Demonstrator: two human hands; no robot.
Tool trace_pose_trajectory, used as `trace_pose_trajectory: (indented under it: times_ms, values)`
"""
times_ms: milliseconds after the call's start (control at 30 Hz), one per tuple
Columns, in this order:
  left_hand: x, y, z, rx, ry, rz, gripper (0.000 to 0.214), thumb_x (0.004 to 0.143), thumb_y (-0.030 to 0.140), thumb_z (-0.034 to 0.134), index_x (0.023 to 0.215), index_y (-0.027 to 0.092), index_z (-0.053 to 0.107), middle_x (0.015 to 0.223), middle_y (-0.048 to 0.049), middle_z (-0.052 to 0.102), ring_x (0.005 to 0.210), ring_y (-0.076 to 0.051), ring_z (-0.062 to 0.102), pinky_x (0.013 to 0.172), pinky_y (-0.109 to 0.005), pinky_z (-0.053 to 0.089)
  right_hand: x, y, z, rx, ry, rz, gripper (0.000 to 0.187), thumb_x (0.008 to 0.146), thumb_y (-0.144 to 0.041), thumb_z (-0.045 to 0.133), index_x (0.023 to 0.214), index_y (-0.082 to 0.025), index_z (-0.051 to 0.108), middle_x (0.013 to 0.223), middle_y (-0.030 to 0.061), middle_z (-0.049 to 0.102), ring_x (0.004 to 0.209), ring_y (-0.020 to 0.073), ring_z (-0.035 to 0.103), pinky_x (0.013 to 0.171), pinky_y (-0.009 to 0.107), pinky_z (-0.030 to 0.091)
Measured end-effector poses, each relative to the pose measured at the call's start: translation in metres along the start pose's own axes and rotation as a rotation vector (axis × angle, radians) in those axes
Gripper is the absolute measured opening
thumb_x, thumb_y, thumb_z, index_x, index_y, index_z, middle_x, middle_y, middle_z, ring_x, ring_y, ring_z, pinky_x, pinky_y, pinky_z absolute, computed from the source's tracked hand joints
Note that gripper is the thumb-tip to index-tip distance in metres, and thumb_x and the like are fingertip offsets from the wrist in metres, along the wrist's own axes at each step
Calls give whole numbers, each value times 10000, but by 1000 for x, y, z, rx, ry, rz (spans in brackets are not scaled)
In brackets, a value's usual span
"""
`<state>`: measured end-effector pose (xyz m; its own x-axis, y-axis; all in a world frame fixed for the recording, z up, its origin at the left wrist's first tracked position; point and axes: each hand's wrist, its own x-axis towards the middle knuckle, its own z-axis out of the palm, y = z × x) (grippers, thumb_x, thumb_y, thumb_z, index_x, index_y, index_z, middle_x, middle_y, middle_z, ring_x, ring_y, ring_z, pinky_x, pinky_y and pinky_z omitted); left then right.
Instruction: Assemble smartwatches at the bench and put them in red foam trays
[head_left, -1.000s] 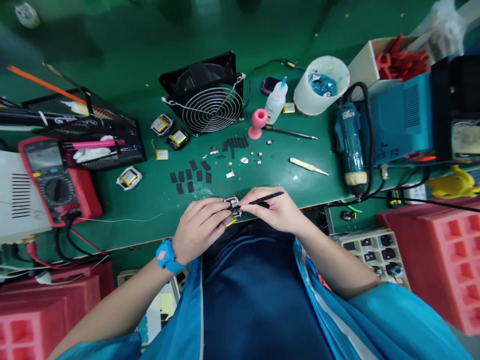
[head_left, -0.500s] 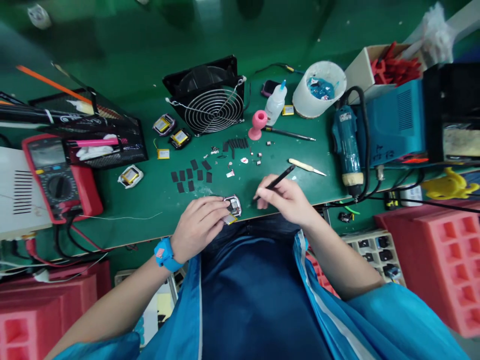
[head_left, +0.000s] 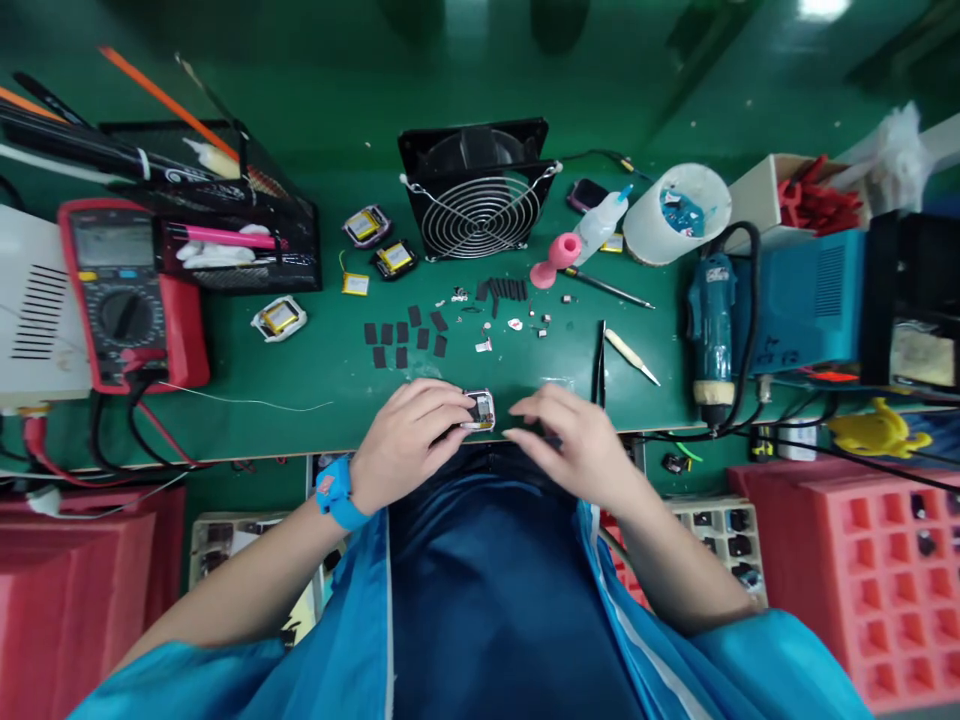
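Both forearms come in from below and converge toward the middle, bare beyond rolled blue sleeves. The left hand lies palm down, knuckles up, its fingers curled inward and pinched together at the tips. The right hand hovers just beside those fingertips, palm down, its fingers loosely spread and slightly bent, pointing toward the left hand, with nothing between them.

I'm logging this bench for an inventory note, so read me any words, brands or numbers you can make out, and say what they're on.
None can be read.
Red multimeter: dial and button markings are too small.
Blue power tool: its label is blurred.
Blue box: faint marks, illegible.
Blue wristband on the left hand: a pink patch, no legible text.
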<state>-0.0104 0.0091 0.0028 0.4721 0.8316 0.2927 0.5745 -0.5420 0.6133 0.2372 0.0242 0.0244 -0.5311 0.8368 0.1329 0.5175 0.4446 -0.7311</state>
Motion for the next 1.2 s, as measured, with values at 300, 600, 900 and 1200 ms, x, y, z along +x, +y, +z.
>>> trace_pose_trajectory:
  times_ms: [300, 600, 900, 1200]
  values:
    - [1, 5, -4, 4, -18, -203, 510, 894, 337, 761, 1345, 188, 574, 1208, -117, 620, 1122, -265, 592, 965, -428, 521, 17, -7, 33, 110, 12, 73, 144, 1012, -222, 596, 904, -180, 682, 813, 37, 723, 692, 144, 661, 664, 246, 505]
    - [5, 12, 6, 13, -51, -316, 371, 845, 290, 811, 1152, 211, 617, 1074, -60, 673, 995, -253, 632, 861, -399, 531, 17, -15, 32, 286, 29, 312, 113, 938, -182, 662, 825, -193, 662, 709, -10, 716, 599, 115, 641, 598, 215, 473]
    - [-3, 33, 17, -555, 158, -599, 228, 922, 247, 715, 1132, 220, 633, 1067, -25, 783, 939, -163, 766, 839, -253, 629, 12, -17, 31, 446, 47, 440, 114, 935, -251, 648, 834, -199, 650, 689, -17, 710, 548, 103, 617, 546, 211, 460]
    - [-2, 40, 25, -812, 291, -668, 165, 891, 257, 758, 1027, 199, 685, 1058, -55, 804, 966, -190, 781, 866, -276, 653, 9, -22, 28, 470, 60, 451, 231, 957, -333, 633, 769, -204, 594, 628, -36, 659, 474, 82, 551, 495, 212, 406]
